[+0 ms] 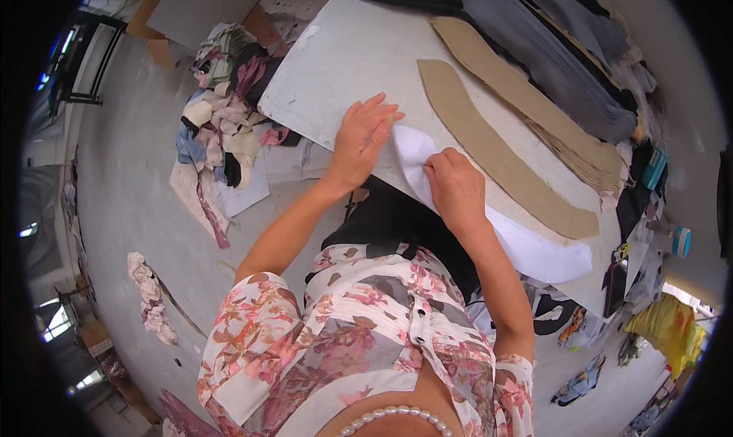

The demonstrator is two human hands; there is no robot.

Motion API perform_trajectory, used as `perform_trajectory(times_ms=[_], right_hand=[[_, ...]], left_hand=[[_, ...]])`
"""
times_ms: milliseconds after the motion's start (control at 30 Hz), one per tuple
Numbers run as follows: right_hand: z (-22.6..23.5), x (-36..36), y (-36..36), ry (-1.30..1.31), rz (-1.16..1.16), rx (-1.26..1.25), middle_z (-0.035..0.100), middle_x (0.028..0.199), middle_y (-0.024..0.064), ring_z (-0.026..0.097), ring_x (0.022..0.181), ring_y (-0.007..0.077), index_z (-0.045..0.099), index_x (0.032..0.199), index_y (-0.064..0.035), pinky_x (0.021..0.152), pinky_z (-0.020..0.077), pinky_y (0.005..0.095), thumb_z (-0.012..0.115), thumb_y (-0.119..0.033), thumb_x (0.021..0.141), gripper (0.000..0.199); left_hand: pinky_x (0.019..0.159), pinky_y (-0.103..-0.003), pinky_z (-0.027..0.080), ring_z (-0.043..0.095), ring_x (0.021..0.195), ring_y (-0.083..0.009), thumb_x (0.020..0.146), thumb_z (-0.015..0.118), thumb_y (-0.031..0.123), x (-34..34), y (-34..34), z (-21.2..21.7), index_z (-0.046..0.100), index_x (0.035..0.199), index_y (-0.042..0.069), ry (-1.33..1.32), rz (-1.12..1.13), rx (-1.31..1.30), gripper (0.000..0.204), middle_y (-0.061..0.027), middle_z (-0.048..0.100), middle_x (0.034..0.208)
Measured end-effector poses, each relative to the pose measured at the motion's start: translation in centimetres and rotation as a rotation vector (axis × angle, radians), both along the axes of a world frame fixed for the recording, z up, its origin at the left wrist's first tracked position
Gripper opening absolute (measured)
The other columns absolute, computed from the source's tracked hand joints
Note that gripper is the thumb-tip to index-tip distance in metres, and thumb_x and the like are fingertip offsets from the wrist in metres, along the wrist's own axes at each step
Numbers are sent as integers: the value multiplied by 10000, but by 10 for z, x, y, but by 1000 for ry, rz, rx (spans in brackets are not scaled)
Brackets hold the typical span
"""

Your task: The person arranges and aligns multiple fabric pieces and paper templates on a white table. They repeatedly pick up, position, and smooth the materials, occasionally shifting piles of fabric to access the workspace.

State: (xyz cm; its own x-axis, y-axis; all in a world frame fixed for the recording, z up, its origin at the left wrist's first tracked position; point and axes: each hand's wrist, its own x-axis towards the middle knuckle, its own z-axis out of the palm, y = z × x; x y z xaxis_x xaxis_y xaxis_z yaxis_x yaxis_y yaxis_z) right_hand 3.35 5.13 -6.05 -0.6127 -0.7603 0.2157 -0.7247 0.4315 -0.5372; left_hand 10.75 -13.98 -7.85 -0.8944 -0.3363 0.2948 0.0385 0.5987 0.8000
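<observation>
A long, curved white strip [538, 255], perhaps interfacing or cloth, lies along the near edge of the pale table [343, 63]. My right hand [456, 186] pinches it between thumb and fingers near its left end. Beside that end my left hand [365, 137] is held with fingers stretched out, apart or barely touching the strip. Just beyond the strip lies a single curved tan cloth piece [500, 150] of similar shape. Farther back rests a stack of the same tan pieces [534, 105], its layered edges showing toward the right.
Grey-blue cloth layers [534, 47] cover the table's far right. A heap of fabric scraps [221, 127] sits left of the table. Black scissors or a dark tool [615, 284] hang at the right edge. A yellow bag [668, 326] stands lower right, and a twisted scrap [153, 299] lies on the floor.
</observation>
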Motion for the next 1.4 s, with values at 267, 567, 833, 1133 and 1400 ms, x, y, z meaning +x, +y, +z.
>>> perform_trajectory(times_ms=[267, 567, 833, 1133, 1400], right_hand=[[4, -8, 7, -203, -81, -106, 622, 832, 126, 626, 742, 305, 621, 876, -17, 643, 493, 382, 626, -93, 865, 77], [26, -22, 30, -6, -137, -395, 630, 816, 100, 608, 688, 273, 617, 886, -27, 615, 484, 334, 678, -25, 814, 94], [31, -13, 29, 113, 24, -505, 657, 891, 76, 636, 780, 283, 608, 1067, -48, 700, 513, 355, 766, -53, 716, 385], [44, -39, 162, -1045, -134, -315, 610, 744, -22, 494, 534, 34, 466, 1391, -63, 451, 389, 195, 741, -87, 771, 678], [120, -21, 291, -691, -598, -230, 606, 755, 0, 570, 692, 61, 548, 1287, -9, 649, 447, 185, 676, 21, 704, 598]], left_hand=[[1144, -572, 83, 262, 1433, -344, 933, 562, 319, 6, 18, -17, 454, 1408, 110, -49, -57, -406, 530, -150, 383, 1494], [928, -410, 447, 566, 1098, -283, 908, 621, 386, 8, 25, 4, 595, 1161, 20, 16, 38, 77, 446, -136, 609, 1177], [601, -237, 496, 613, 677, -115, 973, 576, 231, -10, 57, 43, 678, 975, -14, -185, -177, 955, 265, -61, 683, 886], [525, -229, 486, 625, 629, -115, 972, 575, 189, -59, 71, 67, 675, 1046, -20, -164, -266, 849, 244, -85, 707, 884], [510, -232, 478, 601, 638, -95, 885, 682, 129, -80, 97, 47, 656, 986, 3, -159, -354, 1153, 163, -59, 679, 846]])
